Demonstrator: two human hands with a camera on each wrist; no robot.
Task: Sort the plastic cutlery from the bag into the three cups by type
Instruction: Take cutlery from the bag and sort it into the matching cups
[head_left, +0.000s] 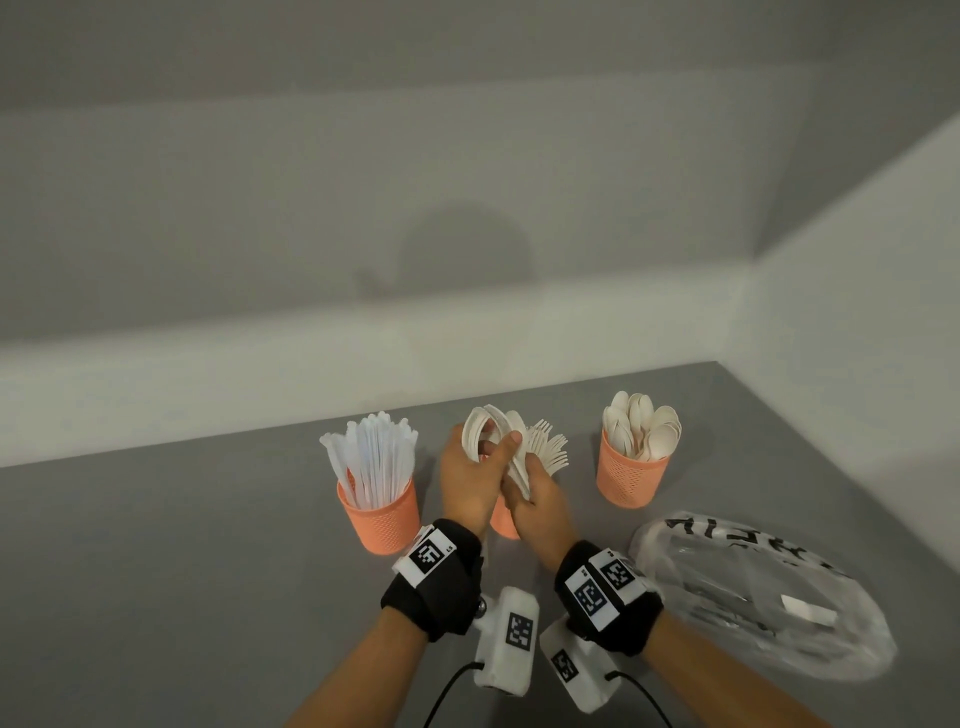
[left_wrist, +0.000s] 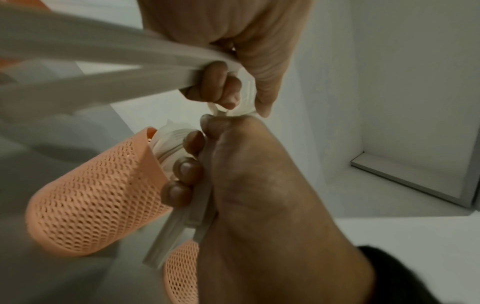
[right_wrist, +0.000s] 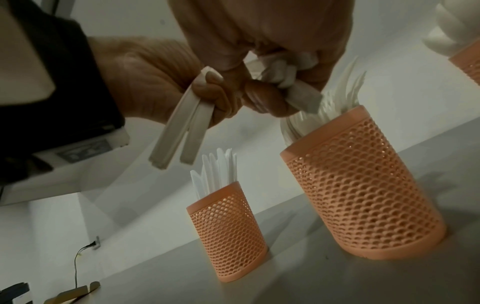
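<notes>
Three orange mesh cups stand in a row: the knife cup (head_left: 379, 514) on the left, the fork cup (right_wrist: 363, 185) in the middle, the spoon cup (head_left: 631, 478) on the right. Both hands meet just above the fork cup (head_left: 503, 519), which they mostly hide in the head view. My left hand (head_left: 493, 441) grips a small bunch of white cutlery (head_left: 480, 426), heads up and handles (right_wrist: 176, 131) hanging below the fist. My right hand (head_left: 524, 483) grips other white handles (right_wrist: 293, 82) right over the forks. I cannot tell what type the held pieces are.
The clear plastic bag (head_left: 753, 592) lies crumpled on the grey table (head_left: 182, 571) to the right of my right wrist. A white wall rises close behind the cups and along the right side. Bare table stretches to the left of the knife cup.
</notes>
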